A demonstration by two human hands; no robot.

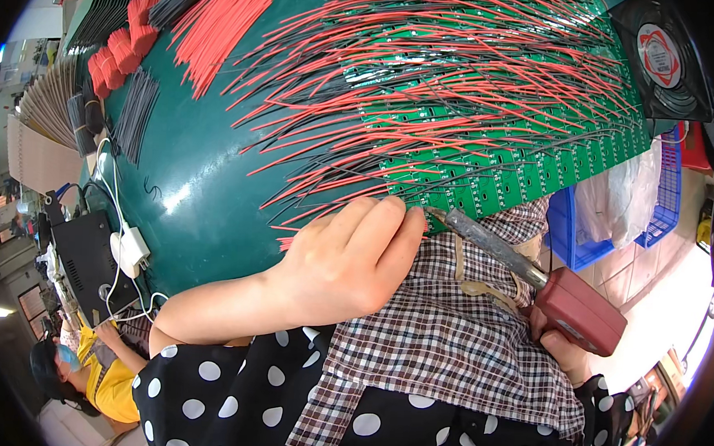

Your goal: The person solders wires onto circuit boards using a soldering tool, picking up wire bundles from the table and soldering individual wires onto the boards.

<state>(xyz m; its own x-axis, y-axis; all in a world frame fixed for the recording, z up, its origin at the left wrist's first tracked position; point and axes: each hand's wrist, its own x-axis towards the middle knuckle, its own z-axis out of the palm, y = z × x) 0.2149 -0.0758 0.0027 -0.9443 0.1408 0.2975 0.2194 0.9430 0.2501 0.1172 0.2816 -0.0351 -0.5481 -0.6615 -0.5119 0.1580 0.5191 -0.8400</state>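
1. Overhead, a dark green worktable (204, 189) fills most of the view, its glossy top catching the room's light.
2. Green circuit boards (524, 172) lie in rows across the table's right side, each trailing red and black wires (432, 72) that fan out to the left.
3. At the near edge of the boards, the left hand (346, 263) rests curled, fingertips pinched together where the nearest wires meet the boards; what they hold is too small to tell.
4. To the right, the right hand (562, 346) is clamped on the red handle of a soldering iron (534, 275), whose tip reaches the same near edge, just beside the left fingertips.
5. Far left, bundles of cut red wire (214, 22) and black wire (135, 111) lie on the table.
6. A black fan (665, 62) stands far right, with a blue crate (661, 192) below it on the tiled floor.
7. Near left, another person in yellow (110, 380) sits beside a black box (89, 256).
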